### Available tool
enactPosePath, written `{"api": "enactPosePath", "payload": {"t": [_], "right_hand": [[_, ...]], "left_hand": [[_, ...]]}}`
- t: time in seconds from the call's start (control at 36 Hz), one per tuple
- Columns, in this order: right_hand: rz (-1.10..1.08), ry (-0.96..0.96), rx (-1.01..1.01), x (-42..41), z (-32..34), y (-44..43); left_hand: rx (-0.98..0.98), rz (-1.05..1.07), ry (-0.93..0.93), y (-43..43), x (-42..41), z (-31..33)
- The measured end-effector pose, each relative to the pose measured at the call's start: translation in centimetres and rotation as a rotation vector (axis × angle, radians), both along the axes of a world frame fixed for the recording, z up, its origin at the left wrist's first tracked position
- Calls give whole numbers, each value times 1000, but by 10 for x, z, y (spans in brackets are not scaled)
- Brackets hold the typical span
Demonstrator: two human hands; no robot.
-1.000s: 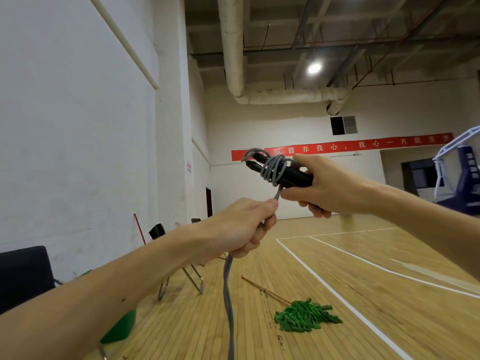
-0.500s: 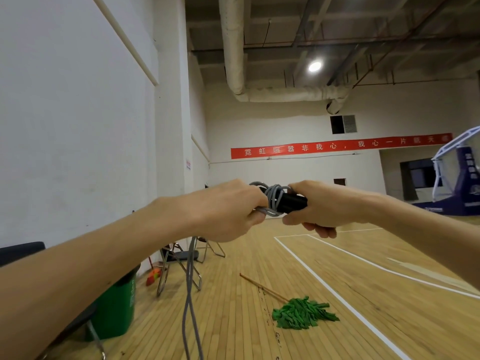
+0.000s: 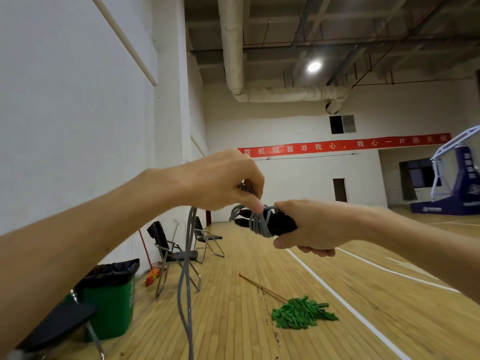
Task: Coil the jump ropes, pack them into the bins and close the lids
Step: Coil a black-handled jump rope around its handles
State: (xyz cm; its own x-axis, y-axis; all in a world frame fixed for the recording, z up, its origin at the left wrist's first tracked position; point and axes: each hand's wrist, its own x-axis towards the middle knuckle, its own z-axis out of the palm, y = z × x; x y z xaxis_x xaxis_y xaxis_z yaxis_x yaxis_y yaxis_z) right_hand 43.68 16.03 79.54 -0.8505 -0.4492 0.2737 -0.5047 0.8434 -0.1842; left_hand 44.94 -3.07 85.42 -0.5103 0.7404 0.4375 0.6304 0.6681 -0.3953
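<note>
My right grip point(image 3: 314, 227) hides the back ends of the black handles point(image 3: 281, 224). The grey rope point(image 3: 185, 281) vanishes inside my left grip point(image 3: 220, 181), and its hanging strands run off the bottom edge.

The jump rope cord point(image 3: 258, 223) looks like smooth grey plastic or rubber with a dull sheen. It is wound round 2 matt black handles point(image 3: 281, 224). The floor point(image 3: 389, 294) is strip wood under a glossy varnish, with white painted lines. The mop head point(image 3: 302, 313) is matt green cloth strips on a bare wooden stick point(image 3: 262, 288). The green bin point(image 3: 114, 307) is smooth hard plastic, lined with a glossy, crinkled black plastic bag point(image 3: 117, 270). The folding chairs point(image 3: 176, 253) have shiny metal tube frames. The wall point(image 3: 65, 113) is matt white paint, and the ceiling duct point(image 3: 231, 48) has a rough white wrapping.
</note>
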Motion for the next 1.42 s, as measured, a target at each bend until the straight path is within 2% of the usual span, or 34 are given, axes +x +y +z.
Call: {"api": "enactPosePath", "payload": {"t": [0.25, 0.42, 0.64, 0.81, 0.92, 1.03, 1.14, 1.19, 1.28, 1.42], "right_hand": [[43, 25, 89, 11, -4, -7], [104, 33, 90, 18, -5, -9], [289, 38, -32, 32, 1, -8], [443, -19, -181, 40, 7, -9], [469, -6, -268, 37, 6, -10], [499, 10, -353, 35, 5, -11], [572, 39, -468, 33, 5, -12], [582, 52, -535, 31, 4, -13], [558, 90, -656, 26, 6, -12], [426, 118, -795, 13, 14, -3]], "left_hand": [[50, -51, -107, -1, -4, 1], [154, -122, -274, -6, -6, 2], [431, -258, -691, -23, -11, -1], [554, -510, -1121, -34, -27, -9], [674, -639, -1160, -28, -44, -19], [754, -633, -1188, -30, -47, -24], [919, -631, -1330, -30, -41, -27], [971, -635, -1289, -22, -36, -29], [945, -640, -1236, -12, -32, -35], [963, -495, -1133, -5, -31, -51]]}}
